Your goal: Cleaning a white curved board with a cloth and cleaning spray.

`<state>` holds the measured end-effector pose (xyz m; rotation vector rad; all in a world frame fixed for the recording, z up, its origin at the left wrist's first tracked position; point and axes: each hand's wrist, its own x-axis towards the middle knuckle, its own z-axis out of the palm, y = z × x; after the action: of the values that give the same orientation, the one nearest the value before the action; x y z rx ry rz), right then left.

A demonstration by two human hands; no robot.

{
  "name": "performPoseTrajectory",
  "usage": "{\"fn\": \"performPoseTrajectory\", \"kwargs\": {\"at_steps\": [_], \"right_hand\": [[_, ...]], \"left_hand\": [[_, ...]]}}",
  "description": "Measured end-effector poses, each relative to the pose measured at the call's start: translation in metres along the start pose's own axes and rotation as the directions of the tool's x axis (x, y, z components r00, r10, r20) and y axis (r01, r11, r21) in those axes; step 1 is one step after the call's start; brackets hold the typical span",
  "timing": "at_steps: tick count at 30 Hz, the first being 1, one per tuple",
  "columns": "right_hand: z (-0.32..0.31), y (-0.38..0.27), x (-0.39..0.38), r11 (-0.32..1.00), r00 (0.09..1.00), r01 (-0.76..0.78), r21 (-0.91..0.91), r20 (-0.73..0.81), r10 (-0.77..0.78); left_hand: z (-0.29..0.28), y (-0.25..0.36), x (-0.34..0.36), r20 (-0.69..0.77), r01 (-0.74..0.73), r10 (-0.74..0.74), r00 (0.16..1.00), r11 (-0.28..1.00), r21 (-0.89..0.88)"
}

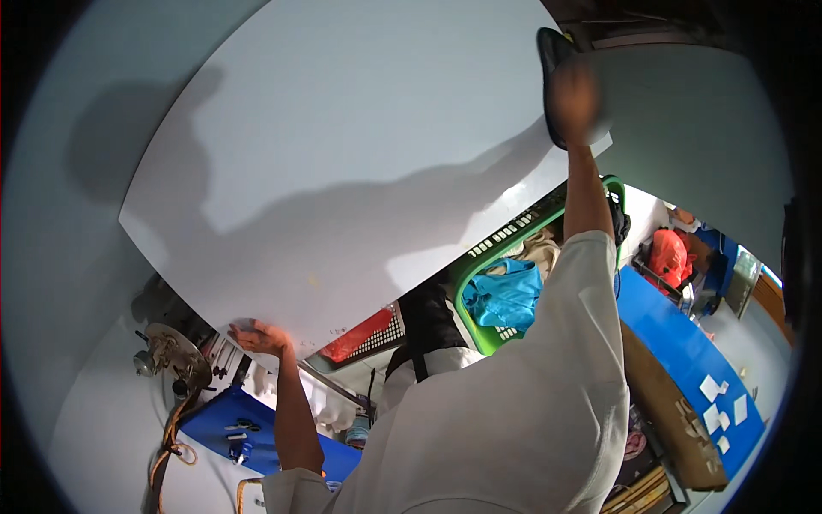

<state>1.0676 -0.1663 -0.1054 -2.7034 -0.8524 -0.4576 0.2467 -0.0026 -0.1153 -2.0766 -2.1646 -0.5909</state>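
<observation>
A large white panel point(377, 111) spreads across the upper middle, with shadows of a head and an arm on it. At its lower left corner my left hand point(261, 337) rests against the panel's edge, fingers mostly stretched and pointing left. My right arm reaches far up to the panel's right edge. There my right hand point(578, 98), blurred, is closed on a dark elongated object with rounded ends point(552, 81), whose kind I cannot make out. That object lies along the panel's right edge.
Below the panel stands a green basket point(488, 343) holding turquoise cloth point(505, 294). A red item point(355, 336) lies beside it. On the right, a blue table point(668, 334) bears white pieces. A blue surface point(223, 424) with small tools and a round metal device point(178, 355) are lower left.
</observation>
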Motion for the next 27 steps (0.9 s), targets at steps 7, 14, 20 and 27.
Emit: {"fn": "performPoseTrajectory", "kwargs": {"at_steps": [7, 14, 20, 27], "right_hand": [[-0.012, 0.010, -0.026, 0.997, 0.996, 0.081, 0.009, -0.024, -0.081], [-0.039, -0.034, -0.094, 0.983, 0.983, 0.145, 0.116, 0.099, -0.157], [-0.050, -0.189, -0.157, 0.786, 0.792, 0.562, 0.259, 0.107, -0.601], [-0.107, -0.405, -0.282, 0.511, 0.378, 0.740, 0.438, 0.357, -0.854]], "left_hand": [[-0.034, -0.035, -0.022, 0.073, -0.029, 0.028, 0.997, 1.000, 0.002], [-0.007, -0.088, -0.099, -0.090, 0.460, -0.451, 0.888, 0.866, 0.195], [0.007, -0.076, -0.111, -0.208, 0.339, -0.367, 0.907, 0.927, -0.159], [0.004, -0.041, -0.088, -0.403, 0.429, -0.398, 0.824, 0.903, -0.014]]}}
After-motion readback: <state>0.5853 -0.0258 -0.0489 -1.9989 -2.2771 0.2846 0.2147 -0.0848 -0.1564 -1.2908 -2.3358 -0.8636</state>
